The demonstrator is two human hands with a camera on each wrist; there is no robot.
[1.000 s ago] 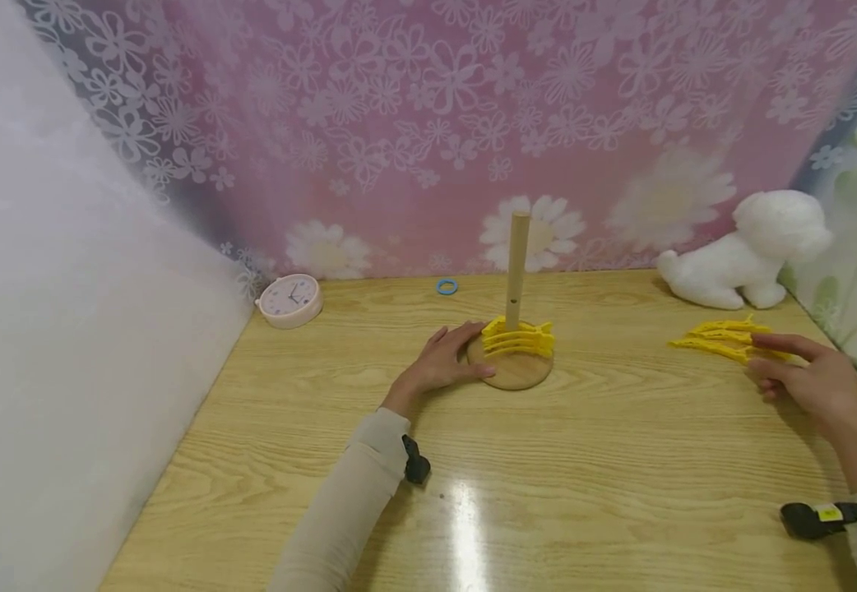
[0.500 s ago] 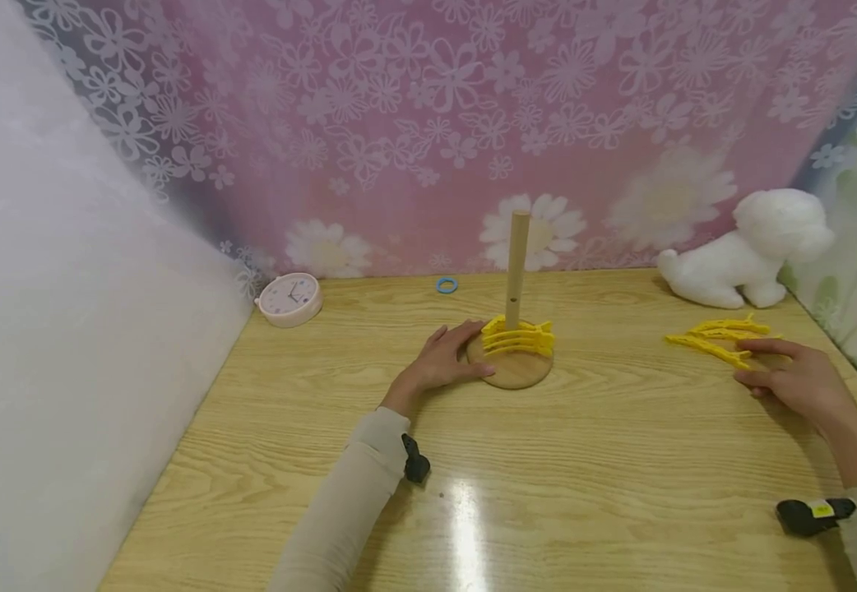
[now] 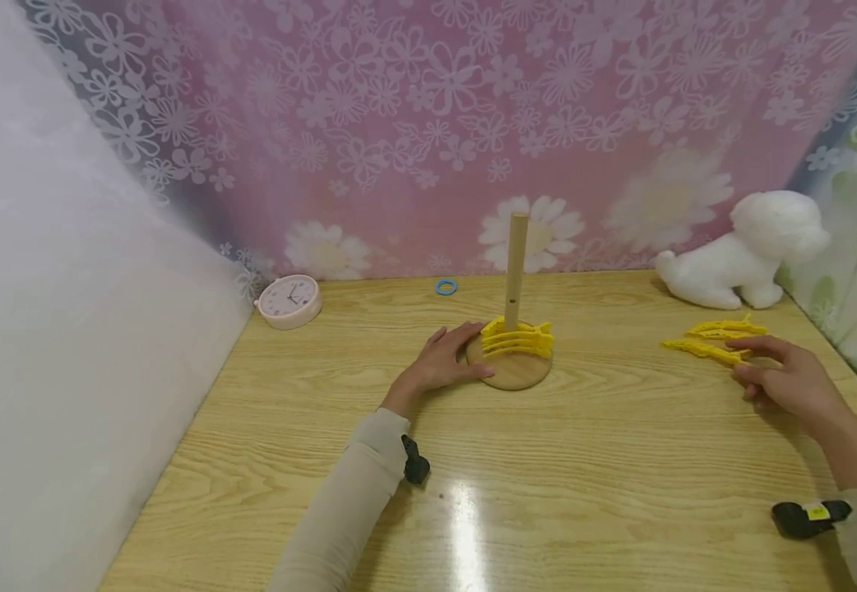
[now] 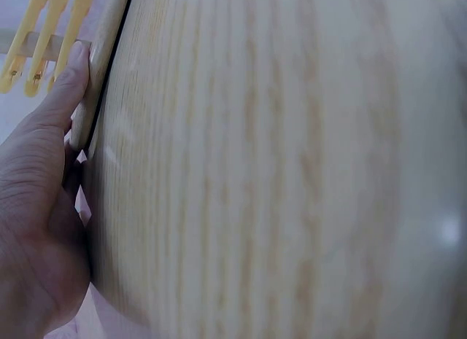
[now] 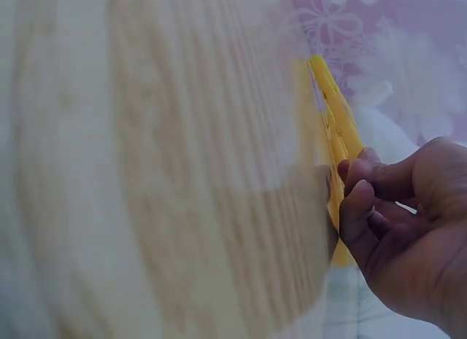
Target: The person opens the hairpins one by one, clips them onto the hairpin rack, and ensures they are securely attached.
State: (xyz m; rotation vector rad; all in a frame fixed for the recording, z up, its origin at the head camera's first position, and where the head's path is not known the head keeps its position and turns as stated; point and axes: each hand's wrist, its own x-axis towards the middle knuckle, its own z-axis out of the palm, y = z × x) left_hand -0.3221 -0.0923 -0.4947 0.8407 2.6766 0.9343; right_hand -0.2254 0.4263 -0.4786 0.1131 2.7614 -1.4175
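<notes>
My left hand [image 3: 443,359] holds the left rim of a round wooden base [image 3: 513,376], thumb in front and fingers behind. A wooden post [image 3: 516,267] rises upright from it. Low on the post sit several long, curved yellow hair clips [image 3: 517,339], stacked and also seen as hair clips [image 4: 51,36] in the left wrist view. Off to the right, my right hand [image 3: 794,374] pinches one end of a yellow hair clip [image 3: 702,350] between thumb and fingers. Just behind it lie more yellow hair clips [image 3: 724,329], their right ends partly covered by the hand.
A pink round clock [image 3: 289,302] stands at the back left of the wooden table [image 3: 606,460]. Near the back edge lies a blue ring [image 3: 447,287]. A white plush dog [image 3: 747,251] sits at the back right. Flowered cloth [image 3: 414,148] hangs behind the table.
My right hand has shifted slightly left, bringing the front hair clip a little left and apart from the others behind it. The left hand has stayed at the base.
</notes>
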